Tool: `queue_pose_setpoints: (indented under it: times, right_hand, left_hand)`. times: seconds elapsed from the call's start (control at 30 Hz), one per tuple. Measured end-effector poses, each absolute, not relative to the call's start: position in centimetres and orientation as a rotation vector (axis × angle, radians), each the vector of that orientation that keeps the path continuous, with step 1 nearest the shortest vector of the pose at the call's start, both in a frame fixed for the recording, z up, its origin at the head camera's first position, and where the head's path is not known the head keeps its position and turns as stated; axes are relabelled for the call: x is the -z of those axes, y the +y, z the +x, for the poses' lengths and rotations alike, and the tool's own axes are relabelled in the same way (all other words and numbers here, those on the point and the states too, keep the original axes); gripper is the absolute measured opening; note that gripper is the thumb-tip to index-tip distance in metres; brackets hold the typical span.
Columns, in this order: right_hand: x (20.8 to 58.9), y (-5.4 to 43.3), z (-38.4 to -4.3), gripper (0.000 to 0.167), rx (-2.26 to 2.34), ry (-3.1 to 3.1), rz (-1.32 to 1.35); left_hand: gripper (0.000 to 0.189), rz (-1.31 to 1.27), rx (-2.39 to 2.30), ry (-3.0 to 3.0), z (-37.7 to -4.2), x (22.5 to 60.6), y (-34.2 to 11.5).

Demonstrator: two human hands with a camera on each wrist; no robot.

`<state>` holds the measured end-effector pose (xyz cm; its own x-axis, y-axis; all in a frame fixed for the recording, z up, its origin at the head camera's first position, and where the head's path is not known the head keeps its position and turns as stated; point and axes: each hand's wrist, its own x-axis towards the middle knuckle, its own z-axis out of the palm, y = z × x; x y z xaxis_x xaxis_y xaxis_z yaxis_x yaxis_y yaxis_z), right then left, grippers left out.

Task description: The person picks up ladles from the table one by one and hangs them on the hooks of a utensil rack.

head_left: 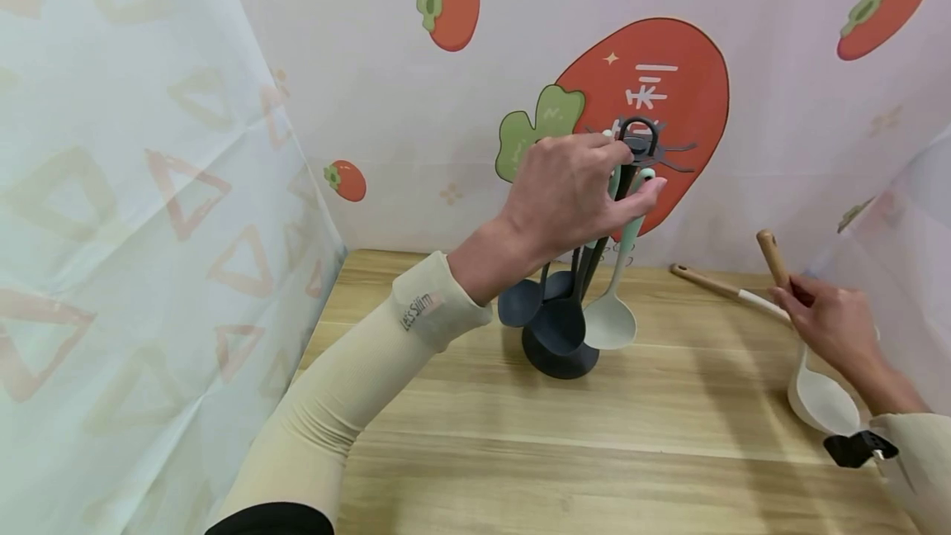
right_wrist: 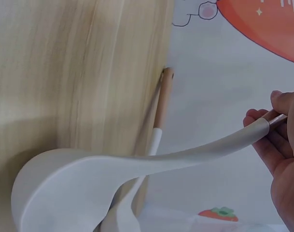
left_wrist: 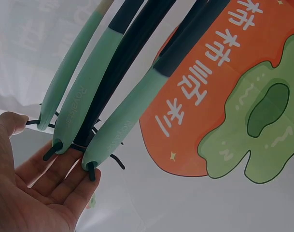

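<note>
My left hand [head_left: 568, 188] is at the top of a dark utensil stand [head_left: 560, 363], its thumb and fingers spread about the hooks. In the left wrist view the fingers reach to the hook tips beside mint handles [left_wrist: 120, 123]. From the stand hang a dark ladle [head_left: 559, 322], a dark rounded utensil [head_left: 518, 304] and a pale ladle [head_left: 611, 322] with a mint handle. At the right, my right hand [head_left: 835, 324] grips a white ladle [right_wrist: 64, 186] by its wooden handle [head_left: 773, 258]. The bowl hangs low over the table, below the hand.
A second white utensil with a wooden handle [head_left: 706, 279] lies at the table's back right, partly hidden behind the right hand. The wooden table [head_left: 520, 452] meets a printed cloth backdrop [head_left: 401, 106] behind, with cloth at both sides.
</note>
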<state>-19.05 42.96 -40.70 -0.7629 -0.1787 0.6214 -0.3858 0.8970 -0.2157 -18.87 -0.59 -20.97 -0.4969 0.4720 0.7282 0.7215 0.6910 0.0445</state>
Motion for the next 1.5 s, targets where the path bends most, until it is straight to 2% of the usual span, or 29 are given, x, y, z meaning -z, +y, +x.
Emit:
queue_pose_setpoints:
  times: [0.13, 0.3, 0.77, 1.2, 1.5]
  right_hand:
    - [39.9, 42.2, -18.9, 0.02, -0.467, -2.453, 0.383]
    - [39.0, 41.1, -18.9, 0.016, -0.482, -2.427, 0.401]
    - [35.7, 37.1, -18.3, 0.017, -0.59, -2.232, 0.426]
    - [32.2, 33.1, -16.9, 0.027, -0.777, -2.089, 0.478]
    - [30.5, 30.8, -16.1, 0.024, -0.804, -2.038, 0.545]
  left_hand:
    - [0.035, -0.918, 0.446, -2.188, -18.8, 21.0, -0.6]
    - [0.035, -0.921, 0.449, -2.192, -18.8, 21.0, -0.5]
    - [0.037, -0.922, 0.456, -2.192, -18.9, 21.0, -0.6]
    - [0.038, -0.933, 0.45, -2.192, -18.9, 21.0, -0.6]
    - [0.039, -0.93, 0.451, -2.194, -19.0, 21.1, -0.7]
